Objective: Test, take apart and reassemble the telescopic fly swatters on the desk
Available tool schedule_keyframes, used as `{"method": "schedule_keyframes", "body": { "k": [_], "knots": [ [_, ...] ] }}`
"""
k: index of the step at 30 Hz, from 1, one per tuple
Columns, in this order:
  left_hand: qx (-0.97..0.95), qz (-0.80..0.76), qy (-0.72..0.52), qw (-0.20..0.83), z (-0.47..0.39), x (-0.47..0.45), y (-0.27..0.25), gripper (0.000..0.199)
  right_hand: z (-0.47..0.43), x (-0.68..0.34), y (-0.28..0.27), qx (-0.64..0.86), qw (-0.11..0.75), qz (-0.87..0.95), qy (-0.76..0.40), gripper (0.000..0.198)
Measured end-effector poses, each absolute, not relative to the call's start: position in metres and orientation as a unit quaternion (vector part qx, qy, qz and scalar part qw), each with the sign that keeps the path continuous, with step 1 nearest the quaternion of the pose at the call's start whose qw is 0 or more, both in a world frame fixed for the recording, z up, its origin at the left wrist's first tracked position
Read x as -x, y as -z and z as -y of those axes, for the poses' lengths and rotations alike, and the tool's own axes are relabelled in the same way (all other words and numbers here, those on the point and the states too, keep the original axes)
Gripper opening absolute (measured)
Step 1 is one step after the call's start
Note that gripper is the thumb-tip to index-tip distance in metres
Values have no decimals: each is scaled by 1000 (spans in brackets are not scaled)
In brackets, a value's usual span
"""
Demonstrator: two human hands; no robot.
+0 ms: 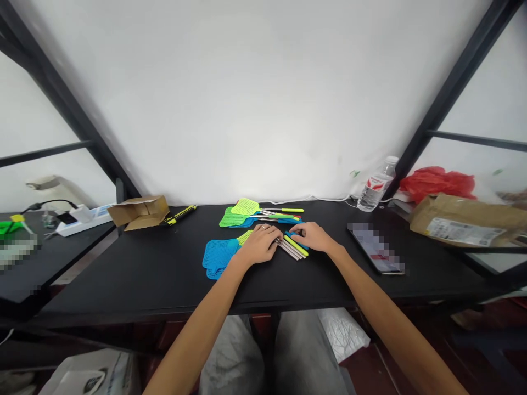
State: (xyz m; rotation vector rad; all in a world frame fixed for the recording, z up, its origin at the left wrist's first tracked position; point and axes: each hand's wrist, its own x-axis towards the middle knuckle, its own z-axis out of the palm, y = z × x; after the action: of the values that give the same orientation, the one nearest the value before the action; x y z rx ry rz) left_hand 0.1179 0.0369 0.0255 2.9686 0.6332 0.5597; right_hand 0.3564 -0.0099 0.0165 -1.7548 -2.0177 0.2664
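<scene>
A pile of fly swatters lies in front of me on the black table, with blue heads (219,257) to the left and metal rods (290,250) to the right. My left hand (260,244) rests palm down over their middle, its fingers curled on the rods and hiding part of them. At the handle end, my right hand (313,237) has its bent fingers on a blue handle (297,240), beside a yellow-green handle (296,245). Just behind lies a second group of swatters with a green head (230,218) and a yellow-green head (245,207).
On the left stand an open cardboard box (142,213) and a black-and-yellow item (181,215). To the right are a phone (375,249), a water bottle (376,185), a brown package (465,222) and a red plastic bag (438,182). Black frame posts flank the table (156,280).
</scene>
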Motion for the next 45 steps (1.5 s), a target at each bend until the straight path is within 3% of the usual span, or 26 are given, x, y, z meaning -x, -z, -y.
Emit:
{"method": "schedule_keyframes", "body": {
  "k": [6, 30, 45],
  "knots": [
    [-960, -210, -186, 8, -40, -118, -22, 33, 10, -359, -17, 630, 233, 735, -94, 32],
    [-955, -223, -193, 39, -35, -120, -26, 18, 8, -358, -11, 614, 256, 743, -66, 33],
    [-958, -219, -178, 48, -38, -121, -24, 22, 8, -356, -13, 623, 249, 738, -70, 30]
  ]
}}
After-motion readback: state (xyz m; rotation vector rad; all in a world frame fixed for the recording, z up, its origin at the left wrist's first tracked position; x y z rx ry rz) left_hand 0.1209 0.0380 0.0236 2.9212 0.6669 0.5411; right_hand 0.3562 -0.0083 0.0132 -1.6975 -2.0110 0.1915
